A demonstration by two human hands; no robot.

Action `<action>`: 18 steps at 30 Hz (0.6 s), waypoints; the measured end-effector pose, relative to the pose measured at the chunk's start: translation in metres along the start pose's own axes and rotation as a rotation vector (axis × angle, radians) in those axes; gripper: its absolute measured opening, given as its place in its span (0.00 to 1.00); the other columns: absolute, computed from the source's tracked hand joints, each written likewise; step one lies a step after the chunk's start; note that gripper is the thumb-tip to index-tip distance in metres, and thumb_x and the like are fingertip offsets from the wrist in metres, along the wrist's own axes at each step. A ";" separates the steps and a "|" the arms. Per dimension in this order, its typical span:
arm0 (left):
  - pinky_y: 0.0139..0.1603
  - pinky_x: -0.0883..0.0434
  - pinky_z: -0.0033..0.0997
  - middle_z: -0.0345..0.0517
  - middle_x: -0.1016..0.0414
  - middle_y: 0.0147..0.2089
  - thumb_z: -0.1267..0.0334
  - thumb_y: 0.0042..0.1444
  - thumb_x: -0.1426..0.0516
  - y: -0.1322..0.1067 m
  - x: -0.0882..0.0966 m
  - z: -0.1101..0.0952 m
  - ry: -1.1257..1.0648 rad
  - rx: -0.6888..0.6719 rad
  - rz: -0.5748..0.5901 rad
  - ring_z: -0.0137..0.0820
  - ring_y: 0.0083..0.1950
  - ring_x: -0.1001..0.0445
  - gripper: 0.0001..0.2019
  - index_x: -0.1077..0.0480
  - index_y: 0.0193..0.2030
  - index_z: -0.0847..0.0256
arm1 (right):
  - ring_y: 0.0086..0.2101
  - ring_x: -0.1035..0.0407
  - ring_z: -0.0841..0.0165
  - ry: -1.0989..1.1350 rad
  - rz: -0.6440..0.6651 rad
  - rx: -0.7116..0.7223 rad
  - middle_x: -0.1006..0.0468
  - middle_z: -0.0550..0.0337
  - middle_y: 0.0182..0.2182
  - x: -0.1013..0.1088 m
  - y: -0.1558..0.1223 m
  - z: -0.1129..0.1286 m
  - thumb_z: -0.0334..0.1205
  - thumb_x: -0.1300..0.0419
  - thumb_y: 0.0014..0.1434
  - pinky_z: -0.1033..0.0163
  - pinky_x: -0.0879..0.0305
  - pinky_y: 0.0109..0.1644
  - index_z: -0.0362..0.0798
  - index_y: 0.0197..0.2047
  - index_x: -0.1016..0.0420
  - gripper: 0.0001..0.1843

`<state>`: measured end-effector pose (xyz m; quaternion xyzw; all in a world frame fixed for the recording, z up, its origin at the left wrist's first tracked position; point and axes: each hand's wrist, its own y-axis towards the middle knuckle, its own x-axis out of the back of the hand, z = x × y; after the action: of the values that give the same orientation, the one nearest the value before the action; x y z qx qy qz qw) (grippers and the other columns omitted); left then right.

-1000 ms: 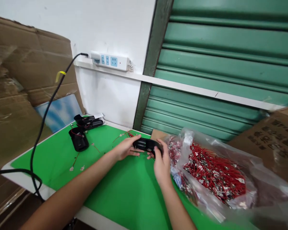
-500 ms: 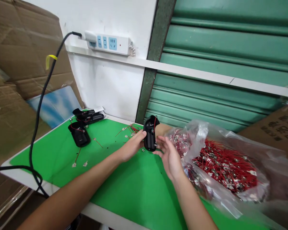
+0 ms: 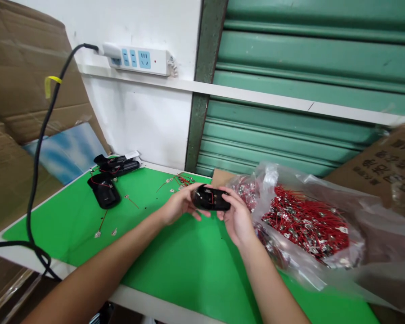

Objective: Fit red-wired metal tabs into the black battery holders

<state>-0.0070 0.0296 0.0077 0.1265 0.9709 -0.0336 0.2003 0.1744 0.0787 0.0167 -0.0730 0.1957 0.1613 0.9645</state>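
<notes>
A glossy black plastic housing [image 3: 211,199] with a red wire inside is held sideways above the green mat [image 3: 175,265]. My left hand [image 3: 182,203] grips its left end, fingers curled behind and below it. At the right end, my right hand [image 3: 235,215] has thumb and fingers closed on the housing. Similar black housings [image 3: 104,191] with red wires lie at the left of the mat. Behind my left hand is a small pile of red-wired metal contacts [image 3: 184,181].
A clear plastic bag [image 3: 270,180] full of red-wired contacts [image 3: 307,225] lies at the right. Loose contacts [image 3: 97,234] are on the mat's left. A black cable [image 3: 37,157] hangs at left from a power strip [image 3: 140,60]. Cardboard [image 3: 384,171] stands behind the bag.
The black housing has turned from upright to lying sideways between my hands. My right hand has closed on its right end. The view has shifted slightly to the right.
</notes>
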 end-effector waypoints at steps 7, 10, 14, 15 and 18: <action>0.36 0.26 0.32 0.49 0.22 0.48 0.48 0.53 0.44 0.001 -0.011 -0.002 0.231 -0.013 -0.205 0.36 0.39 0.21 0.27 0.31 0.55 0.62 | 0.48 0.29 0.58 -0.564 -0.173 0.432 0.25 0.49 0.51 -0.001 -0.001 -0.015 0.52 0.33 0.52 0.58 0.28 0.40 0.50 0.54 0.28 0.28; 0.51 0.28 0.35 0.47 0.23 0.46 0.56 0.49 0.45 0.001 -0.018 0.000 0.460 -0.154 -0.290 0.37 0.47 0.27 0.22 0.28 0.49 0.65 | 0.49 0.30 0.58 -0.668 -0.304 0.560 0.25 0.49 0.49 -0.002 -0.002 -0.013 0.55 0.34 0.55 0.55 0.29 0.46 0.48 0.53 0.29 0.28; 0.56 0.32 0.39 0.49 0.26 0.48 0.58 0.53 0.49 -0.002 -0.022 0.003 0.641 -0.214 -0.224 0.39 0.50 0.31 0.20 0.29 0.49 0.65 | 0.30 0.30 0.66 -0.558 -0.225 0.488 0.26 0.61 0.29 -0.007 -0.004 -0.009 0.57 0.33 0.55 0.60 0.32 0.36 0.49 0.43 0.28 0.22; 0.56 0.33 0.39 0.49 0.27 0.48 0.59 0.54 0.50 -0.003 -0.022 0.004 0.677 -0.240 -0.202 0.39 0.50 0.31 0.20 0.29 0.50 0.65 | 0.28 0.31 0.67 -0.535 -0.205 0.465 0.25 0.62 0.27 -0.008 -0.004 -0.009 0.56 0.33 0.55 0.61 0.33 0.33 0.48 0.40 0.27 0.21; 0.53 0.33 0.37 0.49 0.29 0.44 0.62 0.56 0.52 -0.005 -0.021 0.007 0.790 -0.334 -0.142 0.37 0.48 0.32 0.16 0.30 0.47 0.65 | 0.25 0.31 0.68 -0.512 -0.215 0.446 0.22 0.60 0.25 -0.010 -0.005 -0.009 0.53 0.31 0.53 0.63 0.35 0.29 0.48 0.35 0.24 0.17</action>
<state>0.0131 0.0191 0.0101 0.0284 0.9715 0.1612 -0.1718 0.1646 0.0690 0.0127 0.1619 -0.0309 0.0254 0.9860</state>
